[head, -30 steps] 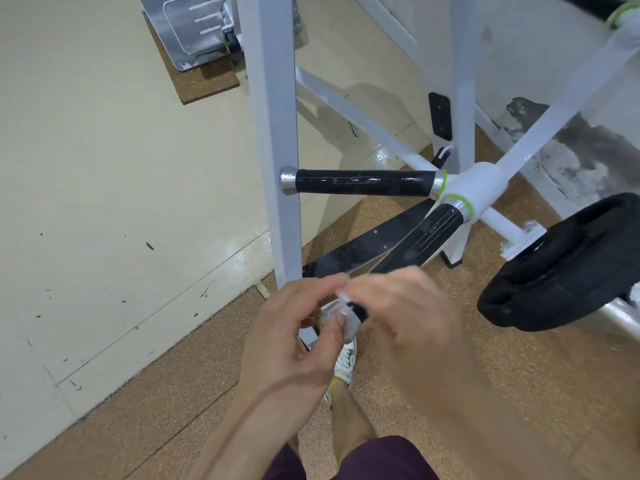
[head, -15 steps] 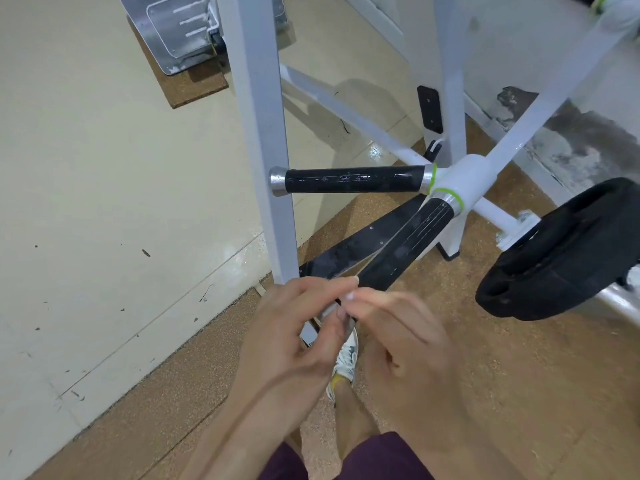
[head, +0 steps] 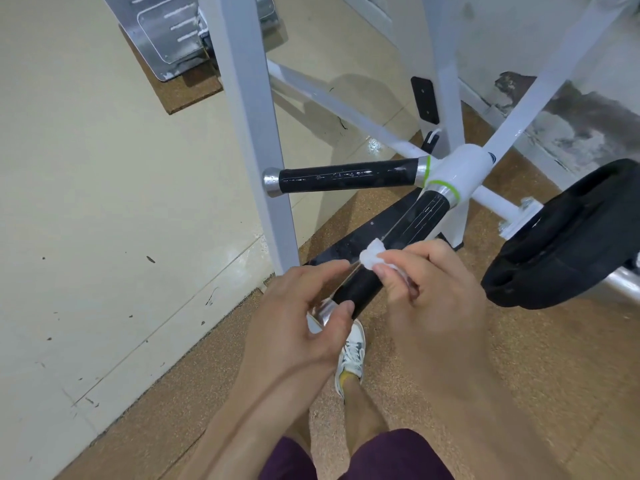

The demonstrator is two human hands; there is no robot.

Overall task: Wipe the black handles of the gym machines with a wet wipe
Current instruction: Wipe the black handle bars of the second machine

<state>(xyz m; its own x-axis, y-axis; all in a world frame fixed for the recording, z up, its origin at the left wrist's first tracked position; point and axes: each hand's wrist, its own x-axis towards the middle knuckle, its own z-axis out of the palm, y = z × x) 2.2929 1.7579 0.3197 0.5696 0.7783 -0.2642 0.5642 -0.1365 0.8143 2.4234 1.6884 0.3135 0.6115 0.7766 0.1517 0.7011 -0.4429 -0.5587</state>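
- Handle, black, slants down from the white hub toward the person.
- Right hand pinches a crumpled wipe against its middle.
- Left hand curls thumb and forefinger round its silver-capped lower end.

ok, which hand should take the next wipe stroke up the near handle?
Right. The right hand pinches the wet wipe against the near black handle, with bare grip ahead of it. The left hand holds that handle's end and has no wipe.
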